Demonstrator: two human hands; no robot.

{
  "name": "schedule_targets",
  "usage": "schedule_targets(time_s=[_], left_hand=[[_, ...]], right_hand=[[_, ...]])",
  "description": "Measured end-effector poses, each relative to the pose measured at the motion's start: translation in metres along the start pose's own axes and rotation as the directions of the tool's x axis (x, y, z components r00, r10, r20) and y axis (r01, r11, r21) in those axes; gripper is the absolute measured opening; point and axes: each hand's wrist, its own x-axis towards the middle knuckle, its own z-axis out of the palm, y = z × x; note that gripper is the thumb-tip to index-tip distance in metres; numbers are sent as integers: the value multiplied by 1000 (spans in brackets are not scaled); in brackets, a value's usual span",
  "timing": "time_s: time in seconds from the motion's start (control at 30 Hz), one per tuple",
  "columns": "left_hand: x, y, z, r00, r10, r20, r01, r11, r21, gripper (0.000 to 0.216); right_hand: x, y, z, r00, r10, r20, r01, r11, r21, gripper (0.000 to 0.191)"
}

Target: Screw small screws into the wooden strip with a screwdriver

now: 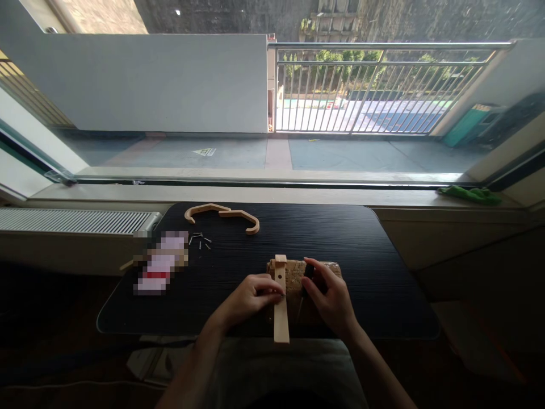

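A flat pale wooden strip [281,326] with a dark round hole and a raised piece at its far end lies across a brown block [296,271], which looks wrapped in clear film. The strip's near end sticks out past the table edge. My left hand [255,294] is closed in a pinch over the middle of the strip; a tiny dark thing at its fingertips is too small to name. In my right hand [334,298] is a screwdriver [308,274] with a black handle, its thin shaft slanting down over the block, apart from the strip.
Two curved wooden hooks, a left one [208,208] and a right one [242,215], lie at the back of the black table [340,233]. Several loose screws [200,241] are near a blurred pinkish packet [162,264]. A window sill [298,194] with a green cloth [470,195] borders the table.
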Motion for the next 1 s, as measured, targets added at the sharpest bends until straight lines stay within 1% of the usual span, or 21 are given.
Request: schedule_targets(time_s=[0.17, 0.3, 0.37, 0.5, 0.57, 0.67, 0.8, 1.0], left_hand=[[-4, -9, 2, 998, 3, -67, -6, 999, -49, 17], [-3, -11, 4, 995, 3, -95, -11, 996, -88, 18], [-3, -11, 5, 995, 8, -102, -16, 996, -85, 18], [-2, -10, 5, 996, 24, -86, -30, 997, -67, 17], [-2, -11, 6, 996, 26, -84, -31, 997, -67, 16], [-1, -14, 7, 994, 33, -100, -40, 996, -74, 16], [-1, -18, 8, 994, 41, -100, -51, 994, -96, 16], [-2, -16, 9, 994, 25, -103, -37, 992, -118, 17]], right_hand=[[1, 0, 0, 1000, 3, -17, -2, 1000, 21, 34], [1, 1, 2, 999, 10, -52, -4, 994, 107, 34], [0, 1, 2, 998, 12, -62, -2, 988, 156, 37], [-3, -3, 3, 999, 13, -39, -3, 967, 256, 42], [-4, -6, 4, 998, 14, -62, 5, 954, 298, 45], [-4, -13, 4, 993, -6, -119, 47, 935, 352, 48], [-2, -22, 5, 980, -65, -190, 137, 910, 392, 49], [-1, -31, 10, 974, -121, -191, 191, 896, 402, 44]])
